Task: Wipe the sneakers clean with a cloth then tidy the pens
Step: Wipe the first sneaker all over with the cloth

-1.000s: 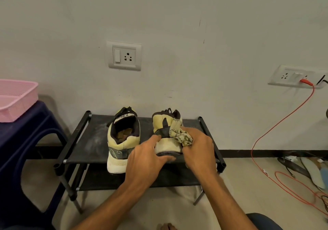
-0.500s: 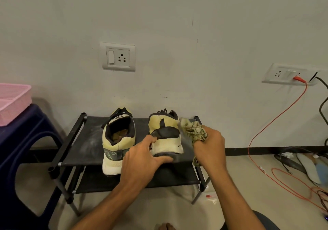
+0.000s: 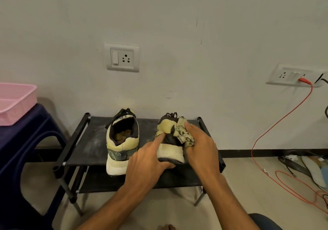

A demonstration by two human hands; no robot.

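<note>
Pale wall and sockets behind, black shoe rack (image 3: 85, 151) below. At nine o'clock, the left sneaker (image 3: 121, 146) sits untouched, tongue label unreadable. Left hand (image 3: 149, 160) pinches the right sneaker (image 3: 168, 141) by its heel; right hand (image 3: 200, 151) presses a bunched patterned cloth (image 3: 182, 134) against its side. Push too hard and it could slip off the front edge. No pens visible.

Pale-yellow-and-black sneakers (image 3: 122, 141); cream, dark-patterned cloth (image 3: 183, 134); black rack (image 3: 85, 146); pink basket (image 3: 16, 102)
</note>
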